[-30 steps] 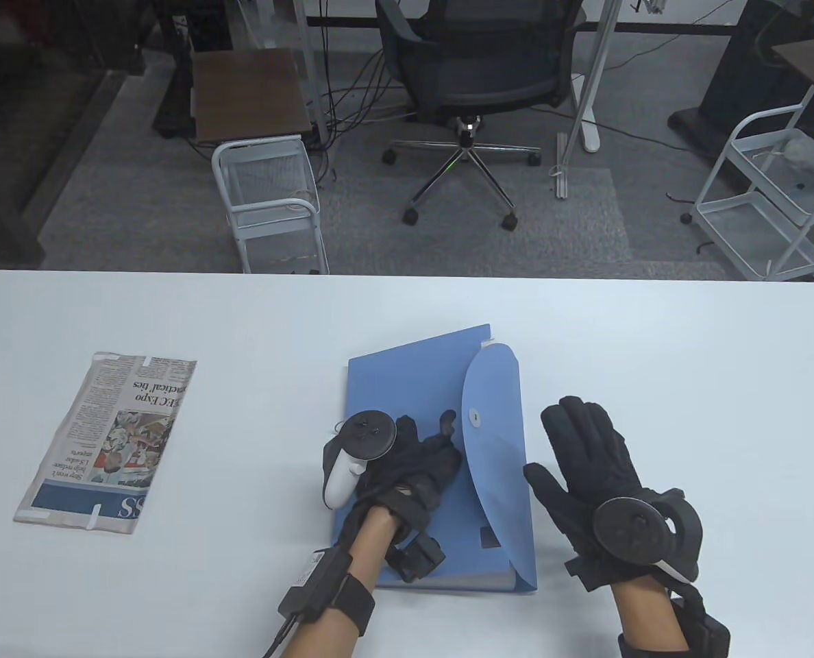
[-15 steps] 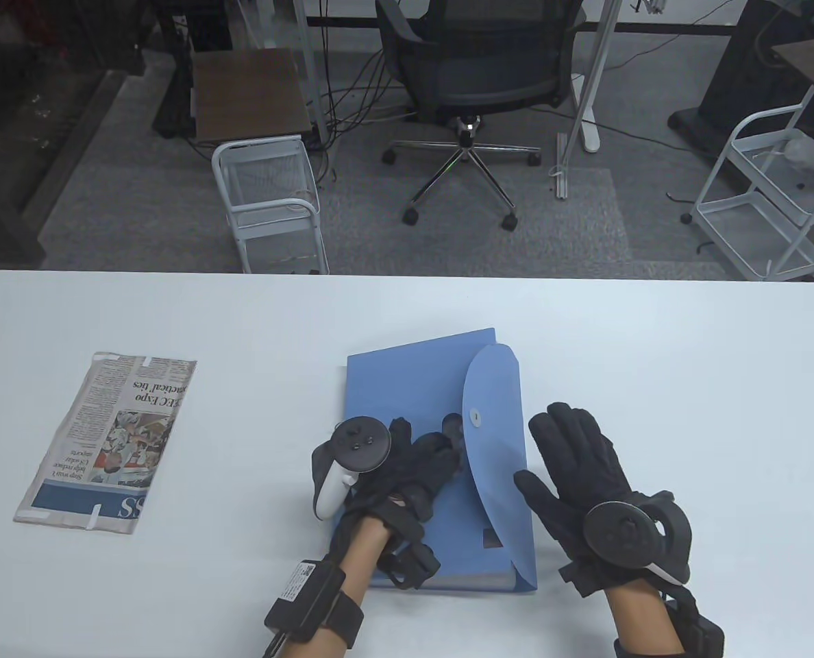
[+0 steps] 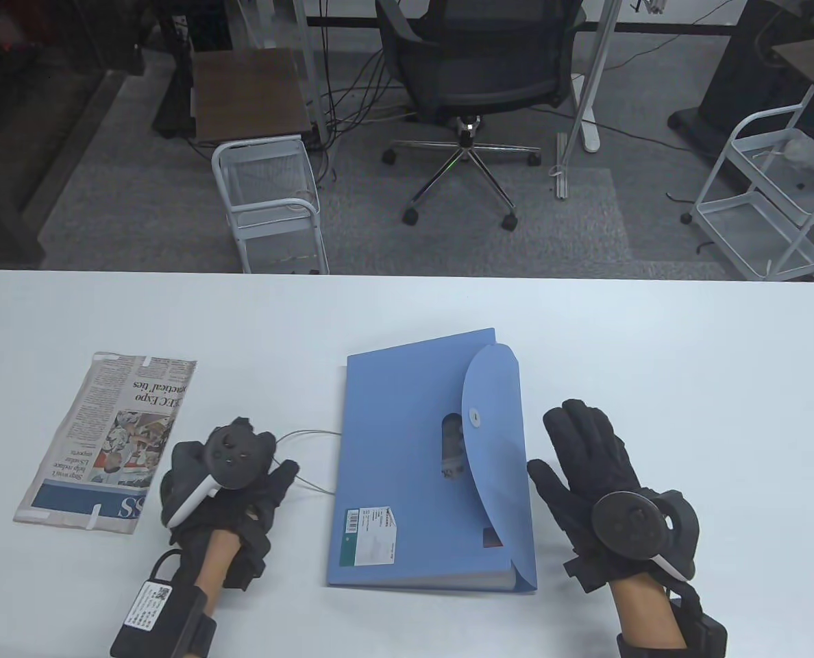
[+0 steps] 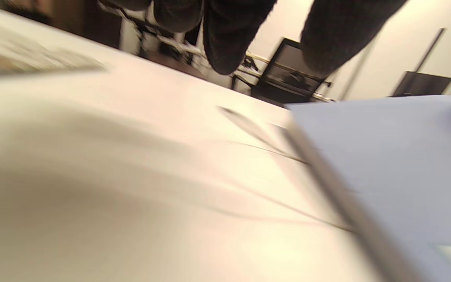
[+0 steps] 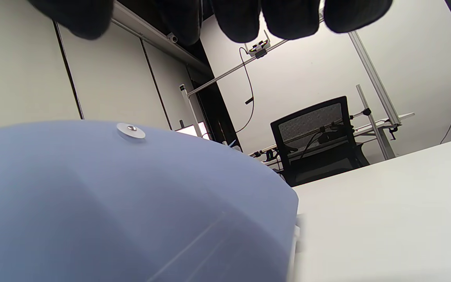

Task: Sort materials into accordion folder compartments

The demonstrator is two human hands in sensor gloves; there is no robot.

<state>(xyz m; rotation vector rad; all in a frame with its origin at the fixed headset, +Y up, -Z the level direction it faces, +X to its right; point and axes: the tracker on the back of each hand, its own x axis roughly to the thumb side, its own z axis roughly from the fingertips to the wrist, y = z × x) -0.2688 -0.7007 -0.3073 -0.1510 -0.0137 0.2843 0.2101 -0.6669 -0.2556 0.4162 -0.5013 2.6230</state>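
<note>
A blue accordion folder lies shut on the white table, its rounded flap folded over from the right with a snap button. A thin elastic cord loops from the folder's left edge to my left hand, which rests on the table between the folder and a folded newspaper. I cannot tell whether it grips the cord. My right hand lies flat and open beside the folder's right edge. The right wrist view shows the flap close below my fingers. The left wrist view shows the folder.
The white table reaches across the view, with its far edge just beyond the folder. Beyond it stand an office chair and two white wire carts. A white label sits on the folder's front.
My left hand has left the folder's cover and moved left onto the table. The elastic cord now shows stretched out to it. The right hand has barely shifted.
</note>
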